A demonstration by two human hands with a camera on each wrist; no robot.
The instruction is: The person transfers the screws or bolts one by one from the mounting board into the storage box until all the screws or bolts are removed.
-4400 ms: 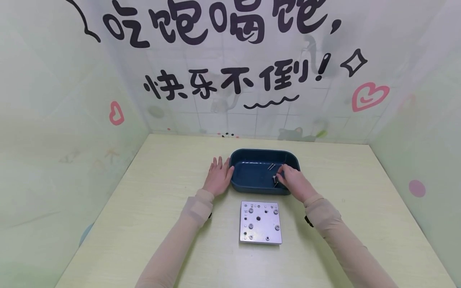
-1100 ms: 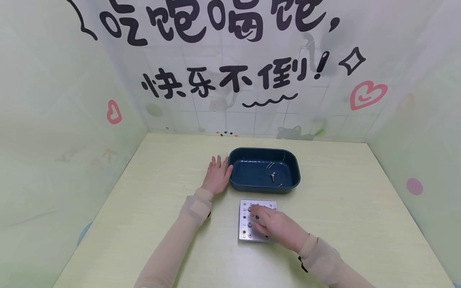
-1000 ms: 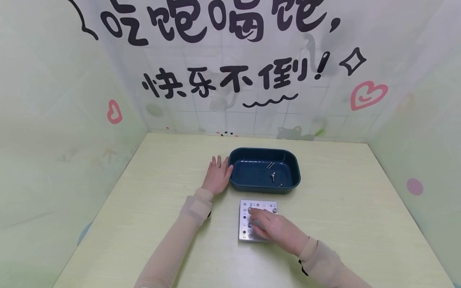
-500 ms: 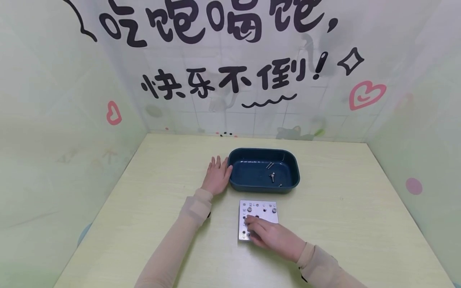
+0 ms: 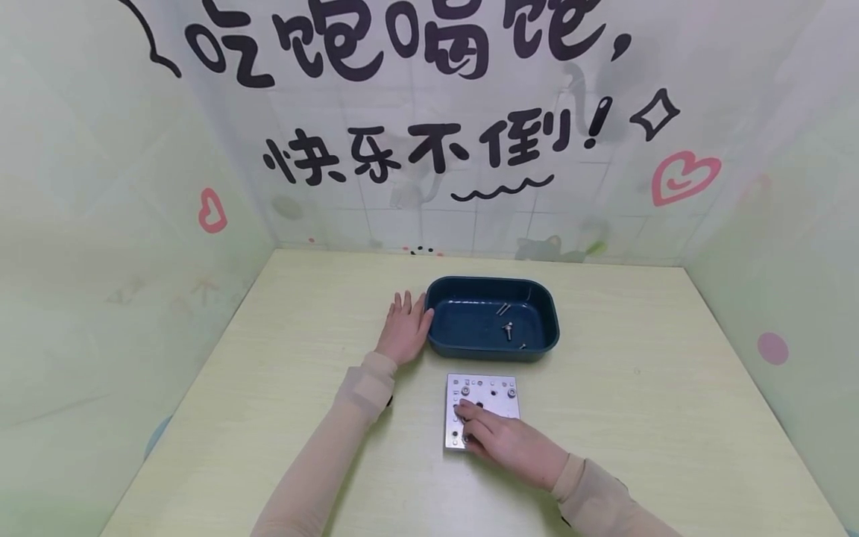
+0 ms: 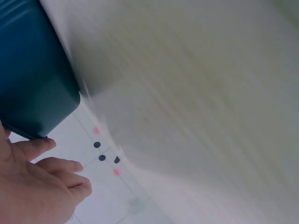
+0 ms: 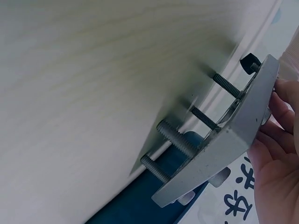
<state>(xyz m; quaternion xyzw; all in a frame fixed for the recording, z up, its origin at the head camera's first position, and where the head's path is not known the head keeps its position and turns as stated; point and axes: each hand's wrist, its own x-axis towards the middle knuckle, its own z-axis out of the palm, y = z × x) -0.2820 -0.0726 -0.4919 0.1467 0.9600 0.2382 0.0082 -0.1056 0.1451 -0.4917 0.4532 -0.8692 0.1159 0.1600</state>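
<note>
A square metal plate (image 5: 503,403) with several holes and socket-head screws lies in front of the blue tray. My right hand (image 5: 515,449) reaches over its left part, thumb and fingers curled at a screw head (image 7: 266,116) that the fingers mostly cover in the head view. Threaded shanks (image 7: 177,137) stick out of the plate's underside in the right wrist view, with a black piece (image 7: 250,63) at its far end. My left hand (image 5: 405,333) rests against the left end of the dark blue tray (image 5: 493,353), fingers spread and thumb at the rim.
Inside the tray lie a few loose metal parts: two thin pins (image 5: 503,309), a screw (image 5: 508,330) and a smaller piece (image 5: 523,346). Pale walls with printed lettering close off the back and both sides of the light wooden table (image 5: 309,313).
My right hand has gone from the tray to the plate, then moved slightly toward me, from near the upper-left screw to the one below. My left hand has stayed at the tray.
</note>
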